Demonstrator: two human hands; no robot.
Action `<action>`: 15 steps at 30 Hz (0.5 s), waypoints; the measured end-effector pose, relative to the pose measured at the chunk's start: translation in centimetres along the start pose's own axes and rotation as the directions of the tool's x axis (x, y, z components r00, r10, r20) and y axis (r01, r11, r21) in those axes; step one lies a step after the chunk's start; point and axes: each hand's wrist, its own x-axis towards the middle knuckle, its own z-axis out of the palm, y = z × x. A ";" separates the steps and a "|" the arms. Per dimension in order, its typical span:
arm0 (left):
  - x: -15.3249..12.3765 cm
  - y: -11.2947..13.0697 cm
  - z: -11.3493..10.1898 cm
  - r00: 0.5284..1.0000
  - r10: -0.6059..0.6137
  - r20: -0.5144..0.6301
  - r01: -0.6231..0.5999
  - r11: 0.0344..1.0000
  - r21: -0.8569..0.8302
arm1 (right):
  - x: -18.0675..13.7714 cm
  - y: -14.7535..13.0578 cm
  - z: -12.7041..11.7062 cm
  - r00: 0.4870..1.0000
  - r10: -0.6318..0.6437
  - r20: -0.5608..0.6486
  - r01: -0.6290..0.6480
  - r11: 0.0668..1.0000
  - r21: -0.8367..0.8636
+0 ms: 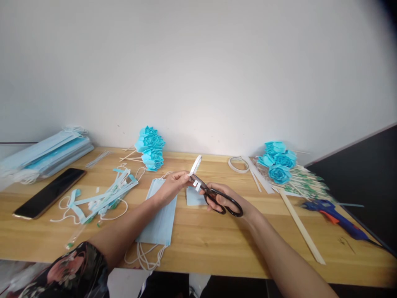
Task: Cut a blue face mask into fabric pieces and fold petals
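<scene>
Black-handled scissors [230, 201] are gripped in my right hand [218, 196], their blades pointing up and left. My left hand [176, 184] pinches a curled narrow white strip [195, 164], which may be tape or paper, close to the blade tips. Small white pieces [196, 184] show beside the blades. On the table below, partly hidden by the scissors and fingers, lies a light blue piece of material [194, 198]. A pleated blue face mask [159, 215] with white ear loops lies under my left wrist.
Cut blue strips and loops [105, 198] lie left, near a phone [49, 192] and stacked masks [52, 153]. Blue flowers on sticks [150, 147] stand behind; more flowers [279, 161] lie right. A tape roll [238, 164], wooden strip [302, 227] and corded glue gun [336, 217] are rightward.
</scene>
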 end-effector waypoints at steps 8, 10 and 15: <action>-0.1 -0.2 -0.2 0.998 0.001 0.060 -0.005 0.997 0.081 | -0.1 0.2 -0.2 1.000 0.002 0.005 -0.002 1.000 -0.004; -0.1 -0.2 -0.3 0.997 0.010 0.079 -0.019 0.994 0.106 | -0.1 0.3 -0.2 1.000 0.002 0.010 -0.003 1.000 0.006; -0.1 -0.1 -0.3 0.996 0.025 0.089 -0.038 0.988 0.147 | 0.0 -0.1 0.1 1.000 -0.004 -0.002 0.004 1.000 0.009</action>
